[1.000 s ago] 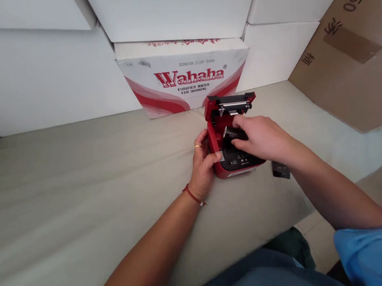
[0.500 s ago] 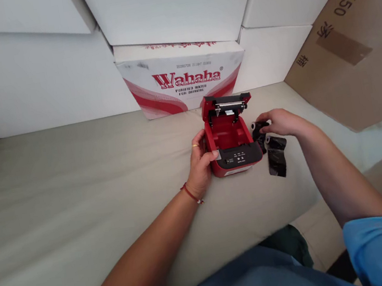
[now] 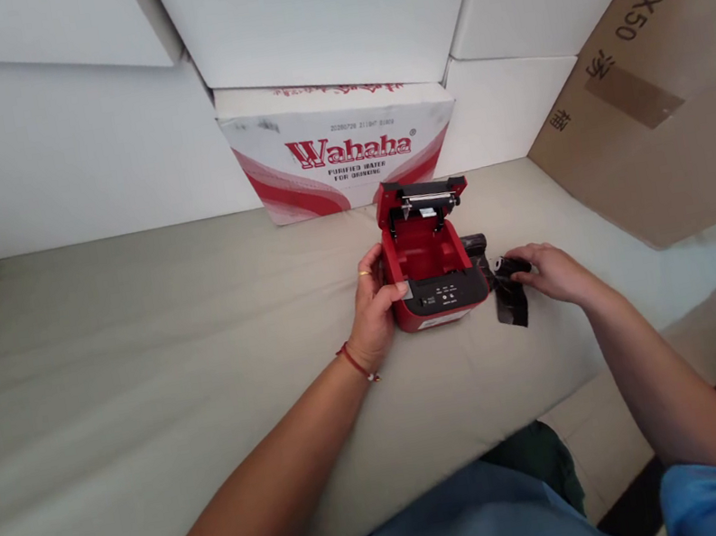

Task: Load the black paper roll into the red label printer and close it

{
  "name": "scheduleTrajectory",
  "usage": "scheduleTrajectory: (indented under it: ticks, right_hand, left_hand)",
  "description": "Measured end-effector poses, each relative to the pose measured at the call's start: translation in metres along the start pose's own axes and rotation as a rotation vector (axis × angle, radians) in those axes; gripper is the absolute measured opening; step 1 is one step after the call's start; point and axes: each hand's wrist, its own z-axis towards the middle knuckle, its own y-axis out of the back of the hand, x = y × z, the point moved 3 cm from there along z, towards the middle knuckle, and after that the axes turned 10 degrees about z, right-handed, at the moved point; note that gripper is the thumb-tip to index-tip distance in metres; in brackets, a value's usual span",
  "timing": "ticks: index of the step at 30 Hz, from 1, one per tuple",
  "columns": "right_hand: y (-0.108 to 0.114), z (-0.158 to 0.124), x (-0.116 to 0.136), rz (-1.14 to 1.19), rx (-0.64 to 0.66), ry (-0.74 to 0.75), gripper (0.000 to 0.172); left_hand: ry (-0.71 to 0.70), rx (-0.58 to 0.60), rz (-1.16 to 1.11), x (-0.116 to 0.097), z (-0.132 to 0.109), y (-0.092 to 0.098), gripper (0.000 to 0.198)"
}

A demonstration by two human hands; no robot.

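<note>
A red and black label printer (image 3: pixel 435 298) stands on the cloth-covered surface with its lid raised, so its red inner bay shows. My left hand (image 3: pixel 374 315) grips the printer's left side, thumb on the front left corner of the black panel and fingers along the side wall. To the right of the printer, my right hand (image 3: pixel 549 271) has its fingers closed on the end of a black ribbon roll (image 3: pixel 512 304), whose loose strip lies toward me. A second black roll (image 3: pixel 475 242) lies against the printer's right side, partly hidden by it.
Behind the printer stands a white and red water carton (image 3: pixel 340 161). White boxes (image 3: pixel 70 151) are stacked along the back. A large brown carton (image 3: pixel 652 136) leans in at the right. The surface's front edge (image 3: pixel 497 444) is close to my body.
My right hand has left the roll by the printer, moved right and toward me, and taken hold of the other ribbon roll. The first roll now lies against the printer. My left hand stays put.
</note>
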Motion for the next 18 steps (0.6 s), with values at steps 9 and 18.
scheduleTrajectory:
  ticks: [9, 18]
  right_hand:
    - [0.1, -0.053, 0.05, 0.514, 0.1, 0.284, 0.051]
    - [0.031, 0.021, 0.171, 0.047, 0.004, 0.274, 0.039]
  left_hand:
    - [0.003, -0.017, -0.007, 0.002, 0.001, 0.001, 0.077]
    - [0.014, 0.0, -0.002, 0.003, 0.0, 0.001, 0.078]
